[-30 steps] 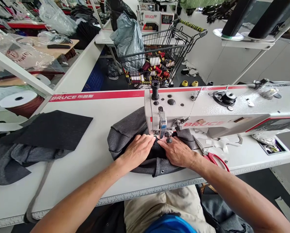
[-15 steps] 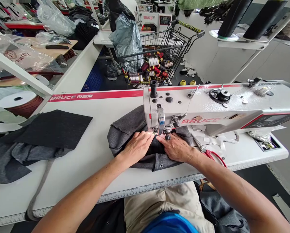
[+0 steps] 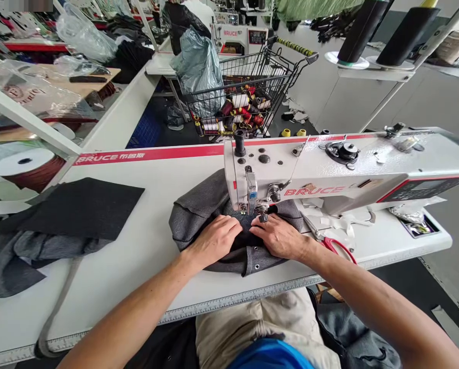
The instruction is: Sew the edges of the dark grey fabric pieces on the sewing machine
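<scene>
My only view comes from the camera on my head, looking forward and down over my forearms onto the white worktable. It sits close above the white sewing machine at 12 o'clock. The wire cart of thread spools lies beyond.

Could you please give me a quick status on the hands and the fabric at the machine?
Left hand and right hand flat on grey fabric, open. Fabric under sewing machine needle. Scissors lie beside right wrist, clear of fabric.
</scene>
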`<act>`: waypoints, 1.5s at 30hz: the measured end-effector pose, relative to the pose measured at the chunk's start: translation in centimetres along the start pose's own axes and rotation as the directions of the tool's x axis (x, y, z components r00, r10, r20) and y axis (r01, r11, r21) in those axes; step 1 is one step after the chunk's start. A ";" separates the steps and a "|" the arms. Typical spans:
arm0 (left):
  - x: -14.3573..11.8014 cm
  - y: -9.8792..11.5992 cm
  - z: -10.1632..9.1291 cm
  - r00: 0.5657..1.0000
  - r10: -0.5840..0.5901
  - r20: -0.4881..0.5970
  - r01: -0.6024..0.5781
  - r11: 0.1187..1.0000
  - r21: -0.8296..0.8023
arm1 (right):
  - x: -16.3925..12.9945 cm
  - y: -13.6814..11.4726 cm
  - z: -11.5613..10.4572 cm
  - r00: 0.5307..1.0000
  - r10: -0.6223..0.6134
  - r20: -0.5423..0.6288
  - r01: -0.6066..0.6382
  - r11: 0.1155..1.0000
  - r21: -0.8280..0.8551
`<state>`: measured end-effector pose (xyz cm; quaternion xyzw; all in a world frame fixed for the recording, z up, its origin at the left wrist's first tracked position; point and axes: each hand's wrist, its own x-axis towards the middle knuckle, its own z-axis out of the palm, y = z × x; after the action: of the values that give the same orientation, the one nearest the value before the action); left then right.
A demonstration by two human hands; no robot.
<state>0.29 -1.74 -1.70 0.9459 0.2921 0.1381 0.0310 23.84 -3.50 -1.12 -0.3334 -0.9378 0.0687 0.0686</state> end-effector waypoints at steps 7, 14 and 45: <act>-0.1 0.8 -0.4 0.995 -0.076 0.065 0.069 0.991 0.112 | 0.4 -0.8 -1.0 0.996 0.048 0.078 -0.039 0.994 -0.106; -0.2 0.9 -0.9 0.993 -0.102 0.063 0.093 0.986 0.135 | 0.1 -1.3 -1.2 0.993 0.061 0.102 -0.050 0.993 -0.110; 0.2 0.0 -0.6 0.992 -0.123 0.010 0.121 0.982 0.149 | 0.8 0.5 -0.3 0.995 0.051 0.090 -0.045 0.997 -0.061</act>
<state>0.27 -1.69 -1.06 0.9272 0.3586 0.1046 -0.0279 23.62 -2.59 -0.90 -0.3543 -0.9332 0.0579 0.0143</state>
